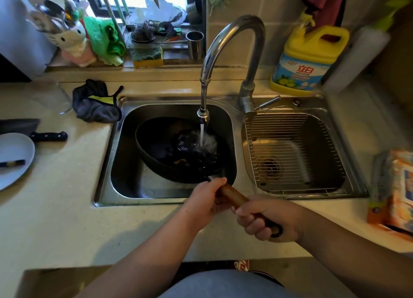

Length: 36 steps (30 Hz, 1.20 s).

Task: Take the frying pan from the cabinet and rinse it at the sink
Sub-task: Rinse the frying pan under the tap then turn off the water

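A black frying pan (pixel 176 150) sits tilted inside the left basin of the steel sink (pixel 107 163). Water runs from the curved faucet (pixel 225 40) into the pan and splashes on its bottom. The pan's brown wooden handle (pixel 233 195) reaches over the sink's front edge toward me. My left hand (pixel 206 199) is closed around the handle near the pan. My right hand (pixel 268 219) grips the handle's end, closer to my body.
The right basin holds a wire rack (pixel 292 150). A yellow detergent jug (pixel 306 61) stands behind it. A dark cloth (pixel 96 103) lies left of the sink. A knife (pixel 48 136) and a plate (pixel 13 157) rest at the counter's left. A packet (pixel 397 186) lies at the right.
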Each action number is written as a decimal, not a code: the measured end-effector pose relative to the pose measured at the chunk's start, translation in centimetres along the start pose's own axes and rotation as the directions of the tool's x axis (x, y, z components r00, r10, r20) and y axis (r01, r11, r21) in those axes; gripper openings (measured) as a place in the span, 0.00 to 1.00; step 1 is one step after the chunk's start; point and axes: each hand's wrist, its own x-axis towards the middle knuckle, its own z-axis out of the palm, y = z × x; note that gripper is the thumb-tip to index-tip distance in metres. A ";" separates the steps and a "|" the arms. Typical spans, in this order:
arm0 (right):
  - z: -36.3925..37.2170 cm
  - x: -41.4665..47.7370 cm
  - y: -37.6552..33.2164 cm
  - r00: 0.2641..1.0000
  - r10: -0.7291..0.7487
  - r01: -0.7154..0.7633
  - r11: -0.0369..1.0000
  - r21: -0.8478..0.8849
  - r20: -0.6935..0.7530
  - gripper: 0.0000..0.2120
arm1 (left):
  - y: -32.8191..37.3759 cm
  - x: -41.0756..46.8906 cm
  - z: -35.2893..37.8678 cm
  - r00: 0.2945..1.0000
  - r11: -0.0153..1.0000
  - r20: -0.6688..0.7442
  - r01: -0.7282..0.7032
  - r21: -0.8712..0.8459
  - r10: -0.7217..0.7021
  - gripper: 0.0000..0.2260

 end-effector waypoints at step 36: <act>-0.9 2.7 3.1 0.992 -0.080 0.095 0.980 -0.176 0.093 0.13 | -1.2 -0.6 -2.2 0.998 0.990 -0.026 -0.059 -0.131 0.056 0.09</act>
